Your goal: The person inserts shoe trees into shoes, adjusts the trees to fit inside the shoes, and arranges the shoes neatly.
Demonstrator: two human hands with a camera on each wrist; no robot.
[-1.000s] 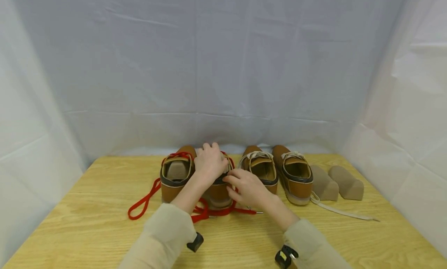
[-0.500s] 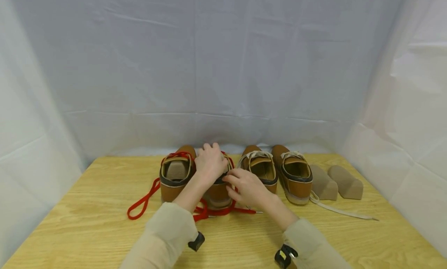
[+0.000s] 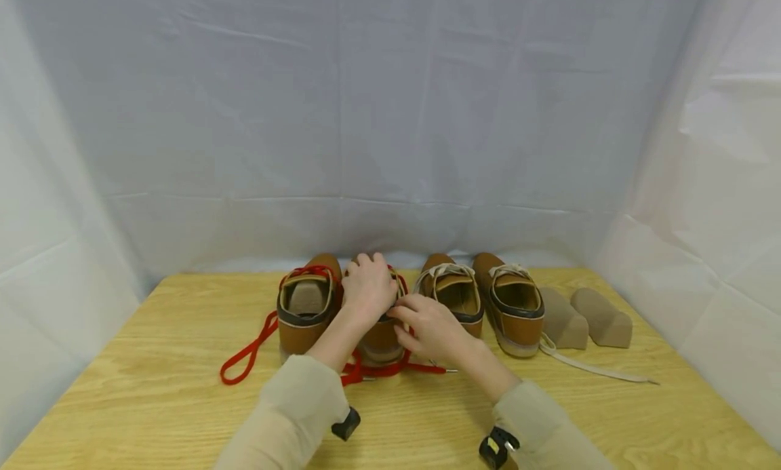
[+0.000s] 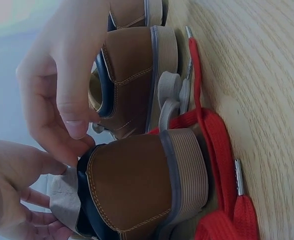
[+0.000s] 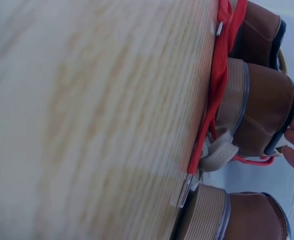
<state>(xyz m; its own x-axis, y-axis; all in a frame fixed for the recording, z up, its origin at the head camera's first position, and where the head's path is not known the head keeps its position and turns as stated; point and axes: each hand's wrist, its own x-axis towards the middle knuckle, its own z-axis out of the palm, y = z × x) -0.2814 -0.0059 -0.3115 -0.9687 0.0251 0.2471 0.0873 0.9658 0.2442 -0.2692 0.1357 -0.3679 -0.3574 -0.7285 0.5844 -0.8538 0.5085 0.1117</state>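
My left hand (image 3: 369, 290) lies over the opening of the second brown shoe (image 3: 381, 341) from the left. In the left wrist view its fingers hold a grey-beige shoe insert (image 4: 64, 200), which sticks up at the shoe's heel. My right hand (image 3: 427, 324) reaches in from the right, fingertips touching the dark collar (image 5: 291, 117) at that heel; the thumb stands apart from it. The toe and most lacing of this shoe are hidden under my left hand. Another brown shoe (image 3: 299, 338) at far left has an insert (image 3: 307, 299) inside and red laces.
A red lace (image 3: 247, 358) loops on the wooden table (image 3: 152, 402), with more behind the heels. Two brown shoes (image 3: 527, 338) with pale laces and two loose inserts (image 3: 604, 321) stand to the right. A pale lace (image 3: 601, 370) trails in front of them.
The left hand has come slightly lower and nearer over the shoe opening. The right hand stays at the heel collar; the other things keep their places.
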